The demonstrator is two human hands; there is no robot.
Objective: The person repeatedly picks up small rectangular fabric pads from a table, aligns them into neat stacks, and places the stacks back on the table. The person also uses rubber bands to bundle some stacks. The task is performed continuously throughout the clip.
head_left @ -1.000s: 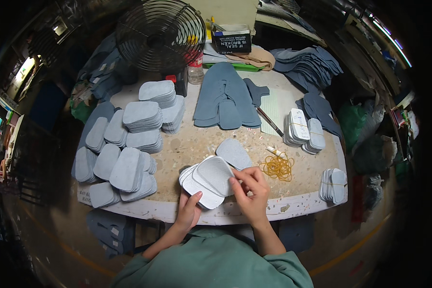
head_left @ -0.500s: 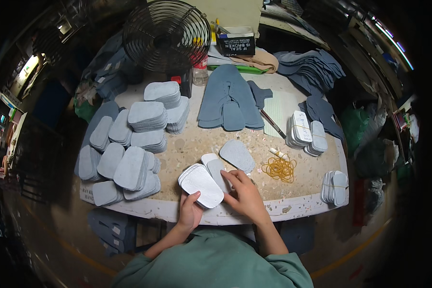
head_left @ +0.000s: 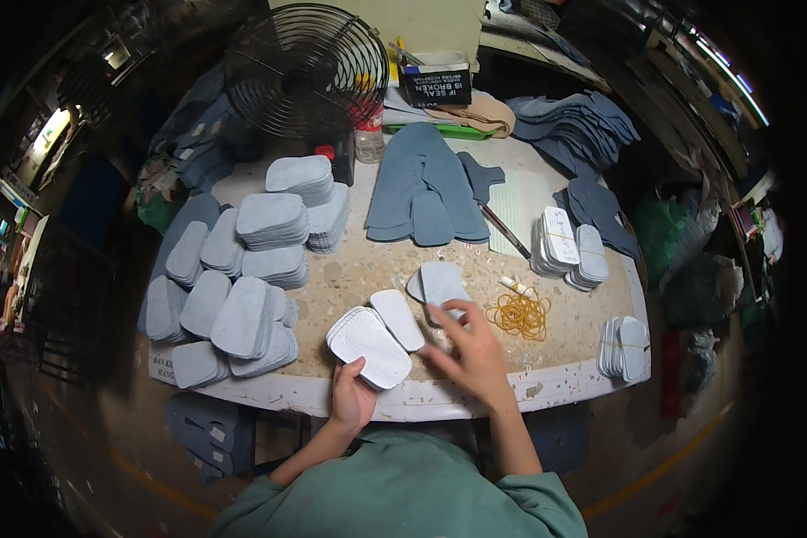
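My left hand (head_left: 353,400) grips a small fanned stack of white rounded pieces (head_left: 372,351) near the front edge of the table, thumb on top. Another white piece (head_left: 397,319) sticks out beside that stack, toward my right hand. My right hand (head_left: 473,353) has its thumb and fingers apart, with the fingertips at the lower edge of a light grey rounded piece (head_left: 443,282). This piece lies across another grey piece (head_left: 414,288) on the table, mostly covering it. A pile of yellow rubber bands (head_left: 520,316) is just right of my right hand.
Several stacks of grey pieces (head_left: 272,221) fill the left side. Larger blue-grey cut shapes (head_left: 428,179) lie at the centre back, with a pen (head_left: 504,229) beside them. Banded bundles (head_left: 559,240) stand at the right. A black fan (head_left: 307,72) and a bottle (head_left: 368,139) are behind.
My right hand has moved away from the held stack, and a grey piece from there now lies over the one on the table. My left hand keeps its hold.
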